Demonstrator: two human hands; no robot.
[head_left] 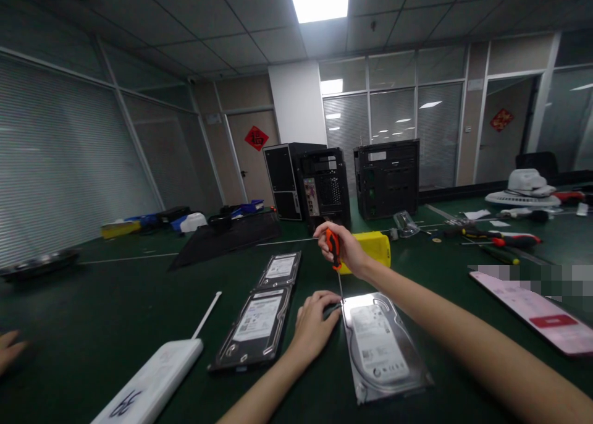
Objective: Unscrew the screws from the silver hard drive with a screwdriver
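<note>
A silver hard drive (384, 347) lies flat on the green table (92, 313) in front of me. My right hand (345, 246) is closed round the orange handle of a screwdriver (334, 254), held upright with its tip at the drive's far left corner. My left hand (315, 325) rests on the table beside that corner, fingers curled and touching the drive's edge. Two more hard drives (257, 328) (281, 268) lie in a row to the left.
A white router with an antenna (155, 381) lies at near left. A yellow box (374, 248) sits behind my right hand. Two open computer cases (324, 186) (388, 178) stand at the back. Screwdrivers (504, 240) lie at right. Another person's fingers (9, 350) show at the left edge.
</note>
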